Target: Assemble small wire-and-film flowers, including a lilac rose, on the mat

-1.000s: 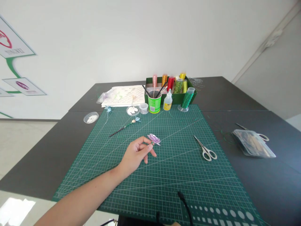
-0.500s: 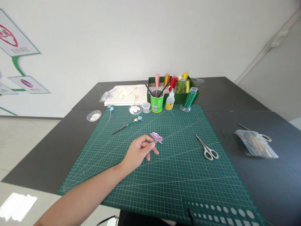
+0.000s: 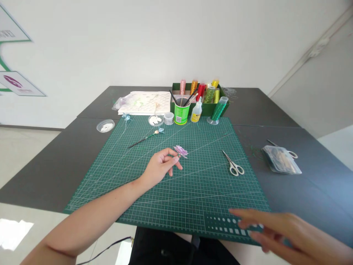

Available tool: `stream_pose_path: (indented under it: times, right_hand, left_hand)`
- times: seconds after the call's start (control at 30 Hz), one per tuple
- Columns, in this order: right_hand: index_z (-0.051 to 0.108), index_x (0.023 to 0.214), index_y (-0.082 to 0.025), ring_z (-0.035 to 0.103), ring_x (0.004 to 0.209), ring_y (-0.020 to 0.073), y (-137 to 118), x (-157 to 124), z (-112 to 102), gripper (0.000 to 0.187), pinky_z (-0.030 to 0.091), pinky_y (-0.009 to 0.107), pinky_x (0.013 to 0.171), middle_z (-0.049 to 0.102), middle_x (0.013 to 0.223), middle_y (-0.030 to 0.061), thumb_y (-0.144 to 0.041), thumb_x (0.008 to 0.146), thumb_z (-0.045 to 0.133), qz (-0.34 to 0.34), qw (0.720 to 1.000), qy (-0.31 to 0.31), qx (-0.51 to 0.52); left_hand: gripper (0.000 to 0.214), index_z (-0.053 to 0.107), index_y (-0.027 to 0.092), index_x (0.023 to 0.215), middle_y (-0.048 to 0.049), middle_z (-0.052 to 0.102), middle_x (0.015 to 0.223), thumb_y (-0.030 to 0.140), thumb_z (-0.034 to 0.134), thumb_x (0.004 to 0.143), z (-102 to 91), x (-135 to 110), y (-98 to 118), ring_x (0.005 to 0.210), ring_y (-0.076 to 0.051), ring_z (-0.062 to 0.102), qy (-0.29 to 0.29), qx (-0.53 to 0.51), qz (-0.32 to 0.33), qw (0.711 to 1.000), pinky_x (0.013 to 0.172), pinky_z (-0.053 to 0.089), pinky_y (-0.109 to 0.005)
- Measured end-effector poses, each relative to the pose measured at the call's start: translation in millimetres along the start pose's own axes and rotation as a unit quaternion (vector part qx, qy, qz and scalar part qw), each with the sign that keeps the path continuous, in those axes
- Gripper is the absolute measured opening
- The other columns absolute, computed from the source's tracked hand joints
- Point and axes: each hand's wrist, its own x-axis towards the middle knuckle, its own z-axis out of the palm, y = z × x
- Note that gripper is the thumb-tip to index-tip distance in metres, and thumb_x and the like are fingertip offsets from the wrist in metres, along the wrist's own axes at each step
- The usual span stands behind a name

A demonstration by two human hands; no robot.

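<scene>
A purple artificial flower [image 3: 181,150] is pinched by its short stem between the thumb and forefinger of my left hand [image 3: 162,163], above the middle of the green cutting mat [image 3: 176,195]. At the lower right, my right hand [image 3: 281,228] hovers over the mat's near right corner. Its fingers are apart, slightly blurred, and hold nothing. Scissors with white handles [image 3: 234,164] lie on the mat between the flower and the right edge. A dark thin stick with a small flower at its tip [image 3: 146,138] rests left of the flower.
Along the back stand a green tin with brushes [image 3: 182,112], a glue bottle [image 3: 196,111], a green thread spool [image 3: 218,111] and a box of spools [image 3: 205,95]. Dishes of white pieces [image 3: 106,126] sit at left. A plastic case [image 3: 280,159] with other scissors lies at right.
My right hand has come into view from the lower right. My left hand keeps its pinch on the flower. The whole view has shifted slightly.
</scene>
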Motion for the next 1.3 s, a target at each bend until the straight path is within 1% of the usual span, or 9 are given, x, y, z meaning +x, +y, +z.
stream_pose_path:
  times: [0.13, 0.3, 0.43, 0.57, 0.77, 0.83, 0.93, 1.03, 1.3]
  right_hand:
    - [0.078, 0.122, -0.03, 0.074, 0.061, 0.0226, -25, 67, -16, 0.033, 0.058, 0.032, 0.052, 0.083, 0.094, 0.0077, -0.041, 0.095, 0.063, -0.048, 0.977, 0.05, -0.203]
    - [0.08, 0.114, -0.022, 0.073, 0.11, 0.0352, -30, 144, -12, 0.03, 0.057, 0.052, 0.099, 0.079, 0.119, 0.013, -0.038, 0.092, 0.067, -0.092, 0.958, 0.052, -0.267]
    - [0.071, 0.13, -0.022, 0.065, 0.129, 0.0322, -20, 166, 11, 0.039, 0.047, 0.054, 0.114, 0.07, 0.137, 0.0116, -0.032, 0.092, 0.065, -0.124, 0.979, 0.015, -0.163]
    - [0.069, 0.13, -0.023, 0.059, 0.137, 0.0277, -12, 166, 37, 0.041, 0.041, 0.054, 0.12, 0.068, 0.141, 0.0092, -0.028, 0.09, 0.065, -0.098, 0.988, -0.061, 0.098]
    - [0.069, 0.122, -0.026, 0.075, 0.093, 0.0181, -14, 160, 56, 0.036, 0.058, 0.04, 0.096, 0.075, 0.119, 0.0057, -0.03, 0.086, 0.069, -0.048, 0.928, -0.062, 0.365]
    - [0.068, 0.12, -0.024, 0.059, 0.054, 0.0088, -18, 157, 58, 0.031, 0.056, 0.029, 0.064, 0.072, 0.091, 0.001, -0.034, 0.091, 0.065, -0.039, 0.942, -0.043, 0.33]
    - [0.069, 0.113, -0.021, 0.028, 0.043, 0.0075, -22, 153, 58, 0.027, 0.029, 0.023, 0.043, 0.045, 0.057, -0.0086, -0.039, 0.096, 0.059, -0.038, 0.979, 0.005, 0.201]
    - [0.071, 0.102, -0.021, 0.028, 0.048, 0.01, -23, 150, 58, 0.022, 0.025, 0.025, 0.046, 0.032, 0.053, -0.009, -0.038, 0.097, 0.058, -0.075, 0.991, 0.076, 0.084]
    - [0.079, 0.096, -0.018, 0.035, 0.044, 0.0077, -30, 137, 49, 0.028, 0.027, 0.025, 0.043, 0.062, 0.059, -0.0016, -0.03, 0.1, 0.055, -0.2, 0.973, 0.092, -0.071]
  left_hand:
    - [0.029, 0.058, 0.017, 0.09, -0.0042, 0.077, 0.074, 0.044, 0.07, 0.089, 0.3, 1, -1, 0.042, -0.008, 0.052, 0.002, -0.005, 0.0, 1.0, 0.047, 0.039, -0.021]
    - [0.029, 0.058, 0.017, 0.091, -0.0035, 0.077, 0.074, 0.043, 0.07, 0.089, 0.9, 1, -1, 0.042, -0.007, 0.052, -0.004, -0.019, 0.0, 1.0, 0.046, 0.039, -0.02]
    - [0.028, 0.058, 0.017, 0.092, -0.003, 0.076, 0.074, 0.043, 0.069, 0.089, 2.2, -1, 0, 0.042, -0.007, 0.052, -0.011, -0.016, 0.002, 1.0, 0.045, 0.039, -0.02]
    - [0.028, 0.058, 0.017, 0.092, -0.0033, 0.076, 0.075, 0.043, 0.068, 0.091, 5.1, -4, 2, 0.042, -0.007, 0.052, -0.012, -0.021, 0.019, 1.0, 0.045, 0.041, -0.02]
    - [0.029, 0.057, 0.018, 0.094, -0.0013, 0.075, 0.07, 0.044, 0.068, 0.09, 8.3, -6, 2, 0.041, -0.007, 0.051, 0.021, -0.032, 0.02, 0.999, 0.044, 0.04, -0.02]
    - [0.03, 0.057, 0.018, 0.094, -0.0015, 0.075, 0.07, 0.045, 0.067, 0.09, 8.2, -6, 1, 0.04, -0.007, 0.048, 0.021, -0.024, 0.016, 0.999, 0.041, 0.037, -0.02]
    - [0.03, 0.057, 0.018, 0.095, -0.0017, 0.075, 0.07, 0.046, 0.067, 0.091, 7.9, -7, 1, 0.038, -0.006, 0.044, 0.023, -0.009, 0.008, 1.0, 0.039, 0.034, -0.02]
    - [0.029, 0.056, 0.019, 0.095, -0.0019, 0.075, 0.071, 0.046, 0.067, 0.091, 7.9, -7, 1, 0.038, -0.007, 0.043, 0.021, -0.005, -0.004, 1.0, 0.04, 0.032, -0.02]
    - [0.013, 0.063, 0.019, 0.095, 0.0004, 0.077, 0.073, 0.033, 0.062, 0.095, 8.5, -8, -3, 0.047, -0.01, 0.054, 0.001, 0.143, -0.012, 0.99, 0.05, 0.035, -0.022]
